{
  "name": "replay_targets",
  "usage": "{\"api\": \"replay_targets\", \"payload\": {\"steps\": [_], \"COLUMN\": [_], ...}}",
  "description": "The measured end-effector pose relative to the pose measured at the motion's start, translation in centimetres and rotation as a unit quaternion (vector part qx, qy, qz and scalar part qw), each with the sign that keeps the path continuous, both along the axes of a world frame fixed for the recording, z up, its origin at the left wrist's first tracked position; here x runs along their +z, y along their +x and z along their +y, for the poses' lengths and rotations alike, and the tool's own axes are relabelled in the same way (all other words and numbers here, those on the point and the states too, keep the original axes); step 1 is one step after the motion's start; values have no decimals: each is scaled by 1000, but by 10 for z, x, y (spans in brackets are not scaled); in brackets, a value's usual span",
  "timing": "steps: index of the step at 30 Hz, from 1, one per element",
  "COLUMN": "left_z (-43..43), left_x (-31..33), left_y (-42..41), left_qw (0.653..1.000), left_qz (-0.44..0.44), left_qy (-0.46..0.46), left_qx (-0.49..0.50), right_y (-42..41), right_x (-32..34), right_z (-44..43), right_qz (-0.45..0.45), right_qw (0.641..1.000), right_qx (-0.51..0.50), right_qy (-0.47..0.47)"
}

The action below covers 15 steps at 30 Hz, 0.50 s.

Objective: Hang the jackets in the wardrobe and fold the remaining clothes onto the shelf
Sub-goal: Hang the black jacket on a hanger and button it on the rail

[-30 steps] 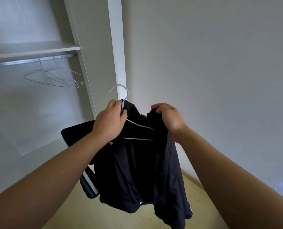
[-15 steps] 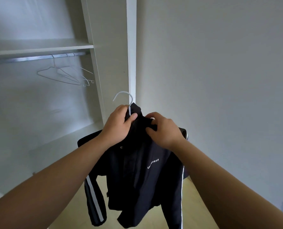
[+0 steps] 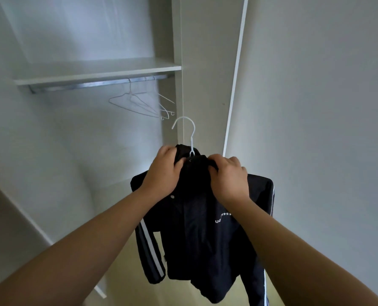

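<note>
A black jacket (image 3: 201, 235) with white sleeve stripes and white chest lettering hangs on a white wire hanger (image 3: 187, 133), whose hook stands up above the collar. My left hand (image 3: 162, 173) grips the collar on the left of the hook. My right hand (image 3: 229, 177) grips the collar on the right. I hold the jacket in front of the open wardrobe, below and right of its metal rail (image 3: 95, 85). The shelf (image 3: 95, 71) sits just above the rail.
Several bare wire hangers (image 3: 144, 104) hang at the right end of the rail. A white wardrobe side panel (image 3: 179, 40) stands behind the hook. A plain wall (image 3: 316, 107) fills the right side. Pale wooden floor (image 3: 126, 283) shows below the jacket.
Both hands closed in on the collar and the jacket now hangs squarely on the hanger. The view has tilted up and left, bringing rail and shelf closer to centre.
</note>
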<state>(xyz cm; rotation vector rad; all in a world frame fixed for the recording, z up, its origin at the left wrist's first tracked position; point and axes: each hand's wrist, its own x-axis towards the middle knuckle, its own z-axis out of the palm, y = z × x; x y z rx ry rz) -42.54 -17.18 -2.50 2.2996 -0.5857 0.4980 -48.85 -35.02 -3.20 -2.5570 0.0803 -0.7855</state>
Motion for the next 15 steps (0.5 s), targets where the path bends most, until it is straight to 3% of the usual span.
{"api": "replay_targets", "payload": {"steps": [9,11,15], "left_z": [79,86,96], "left_x": [-10,-11,-13], "left_y": [55,73,121], "left_qw": [976,973,971], "left_qz": [-67,-53,35], "left_qy": [55,56,-23], "left_qx": [202,216,234], "right_y": [83,103,153], "right_x": [-5,-9,-16], "right_z": [56,64,79], "right_qz": [-5,-3,4], "right_qw": [996,993,989], "right_qx": [17,34,69], "right_qy": [93,114,132]}}
